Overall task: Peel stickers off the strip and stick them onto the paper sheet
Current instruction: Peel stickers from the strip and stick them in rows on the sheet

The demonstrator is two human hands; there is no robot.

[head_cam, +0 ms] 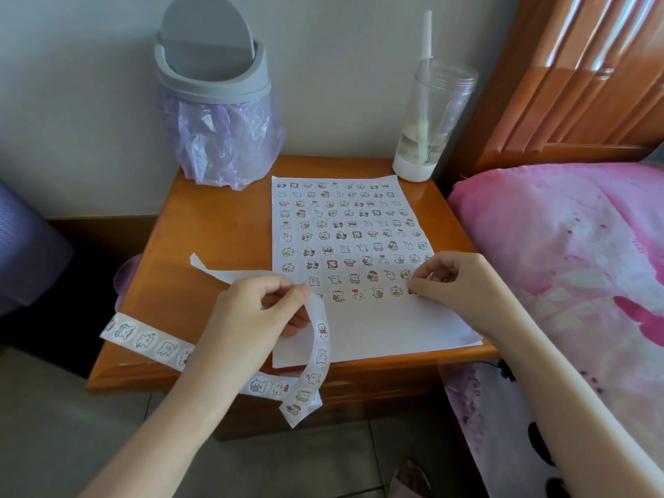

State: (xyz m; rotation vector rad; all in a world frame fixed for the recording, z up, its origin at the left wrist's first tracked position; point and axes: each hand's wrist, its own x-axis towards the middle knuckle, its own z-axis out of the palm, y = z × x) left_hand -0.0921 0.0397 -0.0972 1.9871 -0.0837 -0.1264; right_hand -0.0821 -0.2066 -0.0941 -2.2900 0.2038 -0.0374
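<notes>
A white paper sheet (381, 328) lies on the wooden bedside table (215, 224), covered with several rows of small cartoon stickers. My left hand (258, 314) pinches the white sticker strip (318, 357) at the sheet's lower left corner. The strip loops down over the table's front edge and trails off to the left, with round stickers on it. My right hand (456, 282) has its fingers curled, and its fingertips press a small sticker (412, 291) onto the sheet at the right end of the lowest row.
A grey swing-lid bin (215, 91) with a purple bag stands at the table's back left. A clear bottle (431, 120) with a straw is at the back right. A bed with pink bedding (575, 253) borders the right side.
</notes>
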